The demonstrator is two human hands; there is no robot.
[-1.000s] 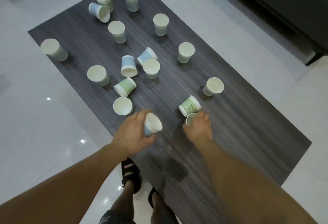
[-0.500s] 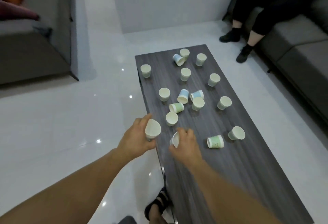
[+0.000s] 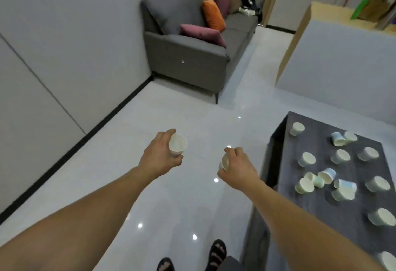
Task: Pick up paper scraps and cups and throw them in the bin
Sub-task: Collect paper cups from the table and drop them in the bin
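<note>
I have open floor (image 3: 150,110) straight ahead, wall (image 3: 53,45) along my left, table (image 3: 321,140) crowded with cups (image 3: 308,159) on my right, sofa (image 3: 188,60) closing the far end, narrow lane between sofa and counter (image 3: 342,56)

A grey sofa (image 3: 192,60) is seen at the upper centre of the frame, set against a pale wall (image 3: 64,45). An orange cushion (image 3: 213,16) and a purple cushion (image 3: 201,34) are propped on its seat. A white cabinet (image 3: 342,60) is placed at the upper right. A dark wood-grain surface (image 3: 321,142) is set on the glossy floor (image 3: 171,110) at the lower right.
</note>
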